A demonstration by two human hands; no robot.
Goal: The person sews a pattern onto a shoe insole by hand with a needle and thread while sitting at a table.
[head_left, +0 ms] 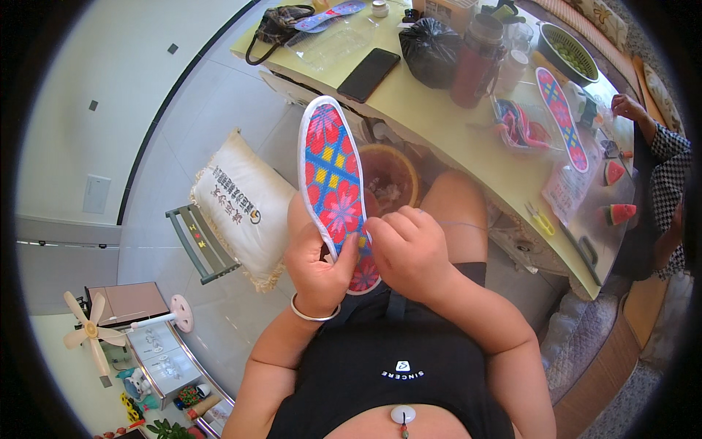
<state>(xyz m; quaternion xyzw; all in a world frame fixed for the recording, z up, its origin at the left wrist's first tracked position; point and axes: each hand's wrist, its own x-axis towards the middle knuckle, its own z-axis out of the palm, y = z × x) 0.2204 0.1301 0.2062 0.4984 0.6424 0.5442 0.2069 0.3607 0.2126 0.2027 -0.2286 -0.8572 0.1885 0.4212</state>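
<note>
In the head view, the embroidered insole (pixel 330 172) is held over the lap, patterned face upward — likely to keep the stitches visible. The left hand (pixel 318 268) grips its lower part, thumb across the face. The right hand (pixel 409 252) curls at the opposite edge, hiding some pattern — whether it pinches anything, I cannot tell. Yellow snips (pixel 540 219) and a similar insole (pixel 560 117) lie on the table (pixel 417 107).

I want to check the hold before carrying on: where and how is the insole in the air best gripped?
Probably by the lower left edge of the insole, coming from the left, thumb on the patterned face, where the left hand has its thumb. It is long, thin and flat, so an edge pinch should suit; the right hand is at the right edge.
</note>
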